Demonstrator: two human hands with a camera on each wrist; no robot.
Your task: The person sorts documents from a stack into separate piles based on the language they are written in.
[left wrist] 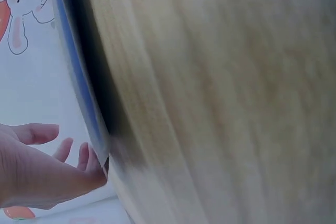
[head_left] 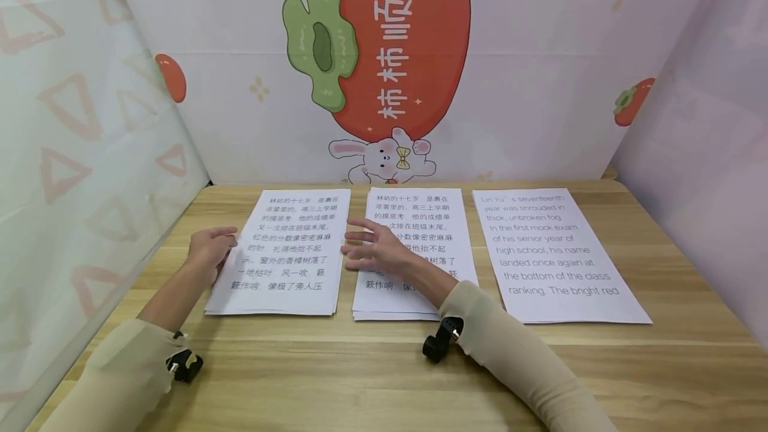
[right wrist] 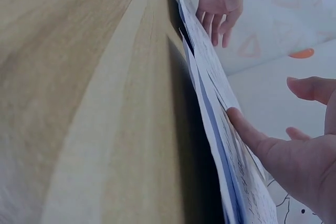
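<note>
A left paper stack (head_left: pixel 279 252) with printed Chinese text lies on the table. Beside its left edge is my left hand (head_left: pixel 211 250), fingers loosely bent and nothing visibly gripped; the left wrist view shows its fingers at the paper's edge. My right hand (head_left: pixel 384 250) is over the middle paper stack (head_left: pixel 420 209), also in Chinese, hiding part of its text. Its spread fingers point toward the left stack's right edge. In the right wrist view one fingertip of the right hand (right wrist: pixel 299 166) appears at the paper surface; whether it presses I cannot tell.
To the right lies a paper stack (head_left: pixel 546 259) with English text, apart from the middle one. All the papers are on a wooden table (head_left: pixel 312 372). Behind stands a white backdrop (head_left: pixel 528 85) with a persimmon and rabbit print; patterned cloth (head_left: pixel 78 172) hangs at the left.
</note>
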